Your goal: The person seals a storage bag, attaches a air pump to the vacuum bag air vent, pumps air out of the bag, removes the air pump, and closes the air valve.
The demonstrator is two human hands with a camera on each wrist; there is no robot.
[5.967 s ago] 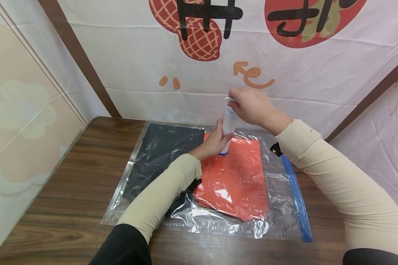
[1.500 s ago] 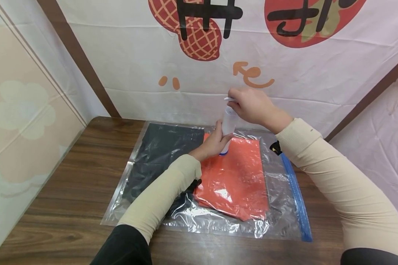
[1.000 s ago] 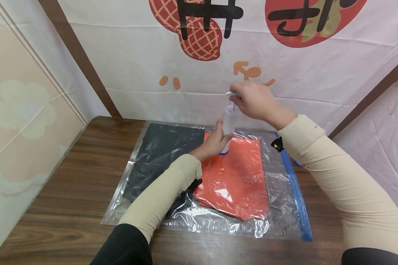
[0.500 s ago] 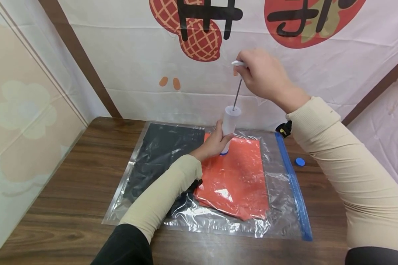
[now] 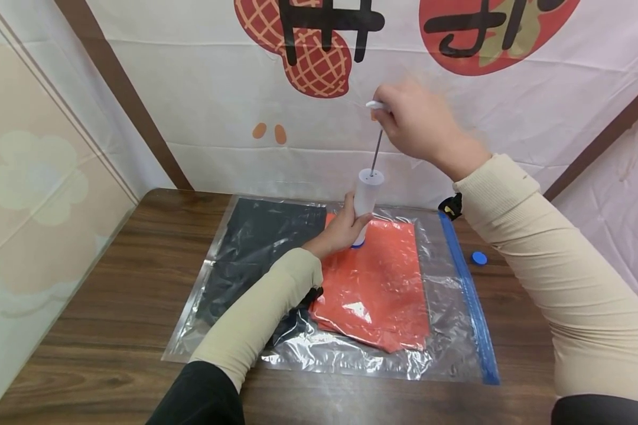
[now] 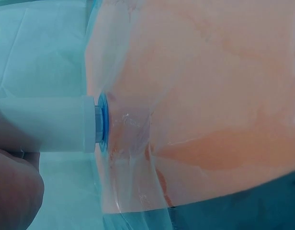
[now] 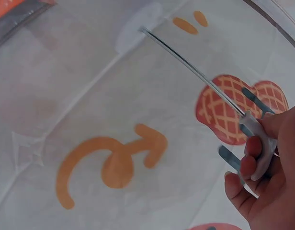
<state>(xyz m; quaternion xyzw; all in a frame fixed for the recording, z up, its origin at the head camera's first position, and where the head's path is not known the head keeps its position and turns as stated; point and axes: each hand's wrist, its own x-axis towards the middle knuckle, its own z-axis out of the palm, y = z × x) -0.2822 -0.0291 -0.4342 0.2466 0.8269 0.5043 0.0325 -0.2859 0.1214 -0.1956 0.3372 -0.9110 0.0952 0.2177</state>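
Note:
A white hand pump (image 5: 368,198) stands tilted over a clear vacuum storage bag (image 5: 449,319). My left hand (image 5: 339,230) grips the lower part of its barrel. In the left wrist view the pump's nozzle meets a blue valve ring (image 6: 105,122) on the bag film. My right hand (image 5: 417,124) holds the pump's white T-shaped handle (image 5: 376,105) high above the barrel, fingers curled round it in the right wrist view. Between handle and barrel a length of metal rod (image 7: 195,73) shows. Inside the bag lie a folded orange-red item (image 5: 374,289) and a dark item (image 5: 271,230).
A blue zip strip (image 5: 469,301) closes off the bag's right side. On the brown wooden table (image 5: 106,307), right of that strip, lies a round blue cap (image 5: 479,258). A printed cloth backdrop (image 5: 202,88) rises right behind the table's far edge.
My right hand has drawn the handle up from close over the barrel, exposing the rod. It has dipped slightly since half a second ago. My left hand keeps its grip. The blue cap came into sight.

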